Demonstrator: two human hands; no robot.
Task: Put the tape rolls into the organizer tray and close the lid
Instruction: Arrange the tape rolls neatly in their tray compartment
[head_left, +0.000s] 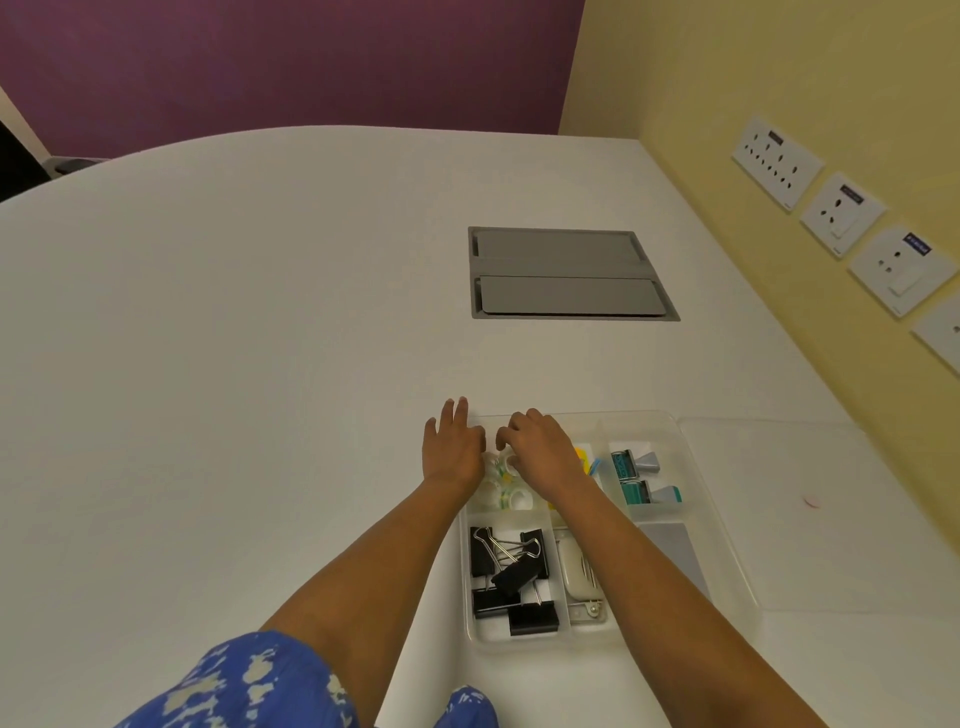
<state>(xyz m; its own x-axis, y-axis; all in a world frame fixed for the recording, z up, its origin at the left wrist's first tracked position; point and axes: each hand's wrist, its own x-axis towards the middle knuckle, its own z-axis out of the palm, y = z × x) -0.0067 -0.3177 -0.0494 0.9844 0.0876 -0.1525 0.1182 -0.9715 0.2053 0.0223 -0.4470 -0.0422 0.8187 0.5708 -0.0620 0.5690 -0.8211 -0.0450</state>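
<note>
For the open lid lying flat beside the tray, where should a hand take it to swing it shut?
Take the clear lid by its far-right free edge, coming from the right with the right hand. It lies flat on the table, apparently joined to the organizer tray along the tray's right wall, so that outer edge likely gives the most swing. The hinge itself is hard to make out.

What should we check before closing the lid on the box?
1. Tape rolls in the far-left compartment of the organizer tray: ok.
2. All rolls lying flat: cannot tell, hands cover some.
3. Left hand and right hand out of the tray: not ok.
4. Lid open, lying flat to the right: ok.
5. Binder clips below the rim: cannot tell.
</note>
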